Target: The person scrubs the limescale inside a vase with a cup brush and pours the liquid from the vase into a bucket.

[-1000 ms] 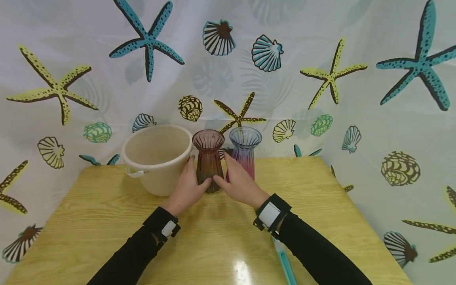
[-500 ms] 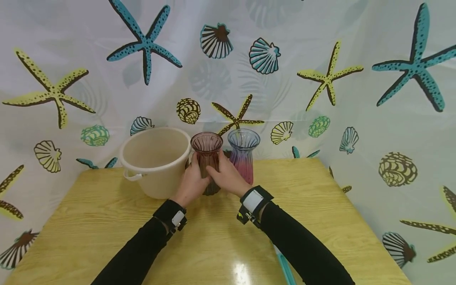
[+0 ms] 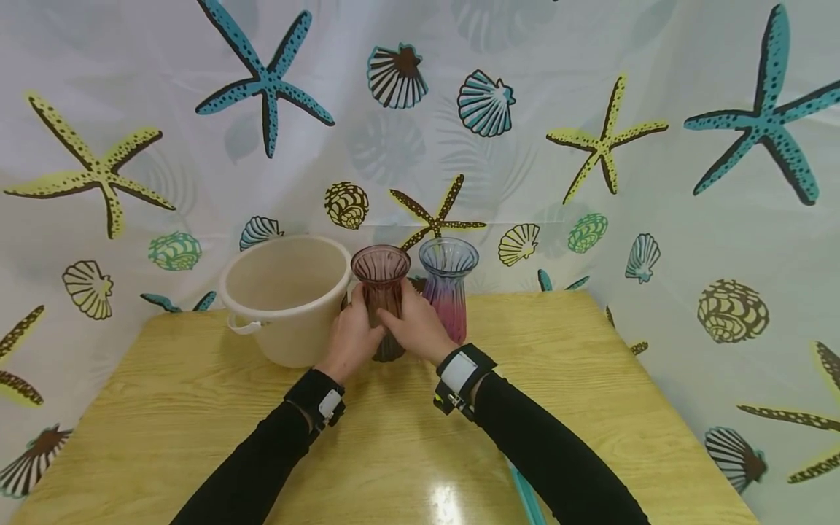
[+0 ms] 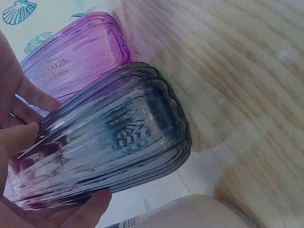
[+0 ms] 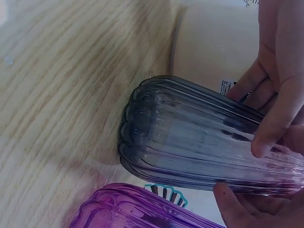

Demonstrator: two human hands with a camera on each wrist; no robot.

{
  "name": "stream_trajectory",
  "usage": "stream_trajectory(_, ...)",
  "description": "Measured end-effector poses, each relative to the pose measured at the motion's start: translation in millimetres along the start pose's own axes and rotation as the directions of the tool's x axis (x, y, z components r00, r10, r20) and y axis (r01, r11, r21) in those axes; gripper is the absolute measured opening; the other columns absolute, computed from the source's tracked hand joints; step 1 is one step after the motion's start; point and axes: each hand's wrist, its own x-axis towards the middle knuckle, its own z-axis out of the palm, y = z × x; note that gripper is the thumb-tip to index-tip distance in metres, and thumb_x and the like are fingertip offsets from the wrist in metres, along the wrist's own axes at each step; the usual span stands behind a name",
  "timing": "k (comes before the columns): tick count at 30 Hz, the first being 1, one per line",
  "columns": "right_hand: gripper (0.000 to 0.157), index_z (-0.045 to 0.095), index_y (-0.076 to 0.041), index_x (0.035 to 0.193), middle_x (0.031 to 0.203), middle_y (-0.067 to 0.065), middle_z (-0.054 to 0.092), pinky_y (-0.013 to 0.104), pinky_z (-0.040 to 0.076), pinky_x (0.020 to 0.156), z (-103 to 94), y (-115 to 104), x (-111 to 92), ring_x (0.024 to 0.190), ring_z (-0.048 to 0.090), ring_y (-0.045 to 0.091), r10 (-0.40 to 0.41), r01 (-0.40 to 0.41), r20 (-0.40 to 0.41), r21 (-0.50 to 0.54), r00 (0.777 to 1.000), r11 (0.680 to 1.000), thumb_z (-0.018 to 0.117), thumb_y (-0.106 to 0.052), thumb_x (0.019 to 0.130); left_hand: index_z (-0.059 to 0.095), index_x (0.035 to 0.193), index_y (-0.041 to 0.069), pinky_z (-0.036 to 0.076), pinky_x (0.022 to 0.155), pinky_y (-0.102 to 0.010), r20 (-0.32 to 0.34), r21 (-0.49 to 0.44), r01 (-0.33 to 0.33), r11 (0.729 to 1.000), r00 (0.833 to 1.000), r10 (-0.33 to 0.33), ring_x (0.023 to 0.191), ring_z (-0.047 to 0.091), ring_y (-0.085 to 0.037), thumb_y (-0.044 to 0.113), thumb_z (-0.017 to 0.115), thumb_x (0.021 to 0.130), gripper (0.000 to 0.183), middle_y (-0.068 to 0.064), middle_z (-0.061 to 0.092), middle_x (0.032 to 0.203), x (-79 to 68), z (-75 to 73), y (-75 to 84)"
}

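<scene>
A fluted glass vase [image 3: 382,271] with a flared rim, reddish brown in the head view, stands at the back of the table. My left hand [image 3: 354,334] grips its left side, and my right hand [image 3: 415,326] holds its right side. Fingers and thumbs hide its waist. In the left wrist view the vase [image 4: 123,128] shows a greyish, ribbed lower body; the right wrist view shows the same vase [image 5: 185,135] between the fingers. Just to its right stands a second vase [image 3: 453,310], blue above and pink below, which neither hand grips.
A cream bucket [image 3: 289,339] with a side handle stands close on the left of the brown vase. A slim teal item [image 3: 527,497] lies at the front, partly under the right sleeve. Behind the wooden table [image 3: 164,408] hangs a curtain [image 3: 420,146] with sea prints.
Both hands have closed in on the brown vase and now grip it; a second ago they were loosely at its sides. The right forearm has shifted left. The second vase and bucket stay put.
</scene>
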Motion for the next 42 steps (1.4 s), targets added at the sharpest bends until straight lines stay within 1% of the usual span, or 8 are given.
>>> stream_trajectory(8, 0.066, 0.035, 0.002, 0.137, 0.118, 0.019, 0.060, 0.045, 0.053, 0.083, -1.5, -7.8, -17.9, 0.102, 0.058, 0.024, -0.055, 0.047, -0.067, -0.114, 0.996, 0.992, 0.063, -0.034, 0.091, 0.027, 0.144, -0.004, 0.051, 0.054, -0.044, -0.069, -0.002, -0.064, 0.998, 0.996, 0.063, 0.065, 0.061, -0.028, 0.018, 0.068, 0.086, 0.074, -0.022, 0.067, 0.086, -18.7, -4.9, 2.5)
stream_trajectory(16, 0.062, 0.040, -0.001, 0.131, 0.110, 0.015, 0.063, 0.043, 0.054, 0.078, -13.5, -26.8, -47.5, 0.096, 0.059, 0.022, -0.102, 0.089, -0.119, -0.107, 0.988, 0.990, 0.065, -0.037, 0.088, 0.036, 0.140, 0.002, 0.053, 0.057, -0.047, -0.135, 0.051, -0.143, 0.988, 0.980, 0.149, 0.069, 0.062, -0.029, 0.023, 0.071, 0.082, 0.071, -0.019, 0.068, 0.085, -43.6, -22.5, 13.4)
stream_trajectory(21, 0.057, 0.044, -0.005, 0.128, 0.107, 0.010, 0.064, 0.039, 0.055, 0.072, -27.9, -34.1, -69.0, 0.091, 0.060, 0.017, -0.125, 0.117, -0.116, -0.075, 0.985, 0.990, 0.066, -0.039, 0.087, 0.044, 0.135, 0.007, 0.045, 0.045, -0.037, -0.163, 0.059, -0.183, 0.981, 0.968, 0.190, 0.052, 0.054, -0.018, 0.032, 0.077, 0.074, 0.074, -0.007, 0.060, 0.062, -60.1, -34.0, 24.4)
stream_trajectory(26, 0.055, 0.047, -0.005, 0.124, 0.100, 0.005, 0.064, 0.034, 0.054, 0.067, -38.3, -37.6, -95.0, 0.084, 0.057, 0.010, -0.169, 0.160, -0.098, -0.095, 0.981, 0.983, 0.067, -0.040, 0.086, 0.047, 0.128, 0.001, 0.041, 0.041, -0.029, -0.146, 0.078, -0.238, 0.968, 0.958, 0.248, 0.046, 0.048, -0.009, 0.035, 0.079, 0.069, 0.075, -0.004, 0.061, 0.062, -82.5, -40.2, 36.7)
stream_trajectory(29, 0.058, 0.046, -0.006, 0.127, 0.104, 0.005, 0.064, 0.033, 0.054, 0.071, -42.7, -39.8, -110.4, 0.090, 0.057, 0.008, -0.197, 0.189, -0.094, -0.087, 0.976, 0.978, 0.070, -0.037, 0.084, 0.047, 0.122, 0.001, 0.041, 0.040, -0.026, -0.109, 0.086, -0.242, 0.967, 0.962, 0.250, 0.044, 0.046, -0.006, 0.034, 0.079, 0.067, 0.071, -0.004, 0.063, 0.067, -95.5, -40.7, 42.6)
stream_trajectory(32, 0.063, 0.042, -0.008, 0.133, 0.113, 0.004, 0.062, 0.033, 0.055, 0.074, -45.8, -42.0, -123.6, 0.095, 0.055, 0.006, -0.213, 0.210, -0.077, -0.036, 0.974, 0.977, 0.072, -0.032, 0.084, 0.044, 0.116, 0.002, 0.034, 0.035, -0.024, -0.061, 0.095, -0.238, 0.967, 0.968, 0.244, 0.038, 0.040, -0.004, 0.033, 0.078, 0.067, 0.067, 0.000, 0.058, 0.059, -107.2, -41.1, 47.1)
stream_trajectory(37, 0.063, 0.041, -0.012, 0.135, 0.117, 0.002, 0.060, 0.032, 0.054, 0.071, -48.7, -45.6, -142.7, 0.096, 0.054, 0.006, -0.203, 0.203, -0.041, -0.001, 0.978, 0.979, 0.071, -0.033, 0.084, 0.043, 0.119, 0.001, 0.028, 0.032, -0.021, -0.007, 0.112, -0.246, 0.963, 0.969, 0.249, 0.034, 0.036, -0.001, 0.033, 0.077, 0.066, 0.071, 0.006, 0.050, 0.051, -124.5, -43.1, 52.4)
stream_trajectory(42, 0.062, 0.041, -0.013, 0.135, 0.114, 0.004, 0.060, 0.026, 0.053, 0.060, -51.1, -46.1, -157.8, 0.092, 0.055, 0.008, -0.187, 0.187, -0.025, 0.000, 0.982, 0.982, 0.071, -0.034, 0.085, 0.044, 0.117, 0.001, 0.030, 0.034, -0.022, 0.023, 0.120, -0.275, 0.954, 0.961, 0.275, 0.037, 0.039, -0.003, 0.037, 0.079, 0.066, 0.072, 0.005, 0.049, 0.050, -137.0, -41.8, 57.1)
